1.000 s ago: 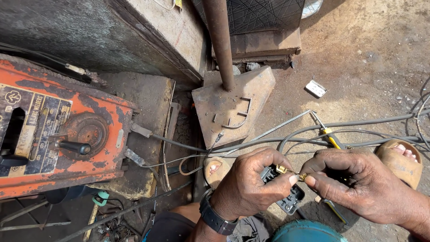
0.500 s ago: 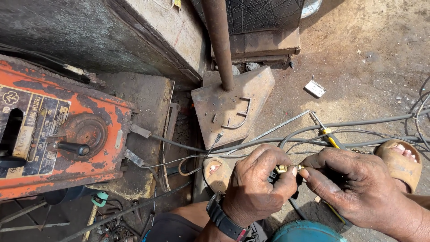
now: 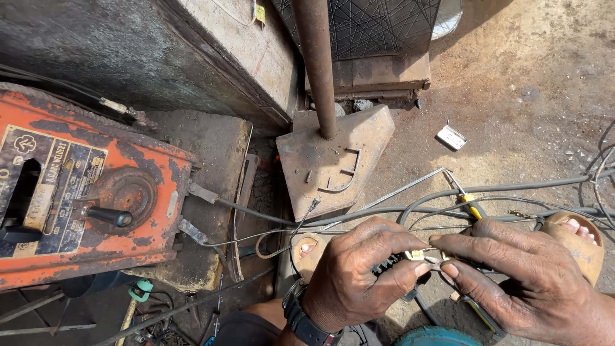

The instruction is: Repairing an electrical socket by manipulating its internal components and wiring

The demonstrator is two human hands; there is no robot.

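My left hand (image 3: 349,282) fingers pinch a small black connector (image 3: 392,264); right hand (image 3: 512,275) fingers grip its thin wire end (image 3: 428,256). Risk noted: strand slips or snaps under pinching.

Rusty, rough metal welder casing (image 3: 83,192)

Small black toothed connector (image 3: 389,264) with brass-coloured terminals, pinched between both hands, just below the grey cables (image 3: 384,213).
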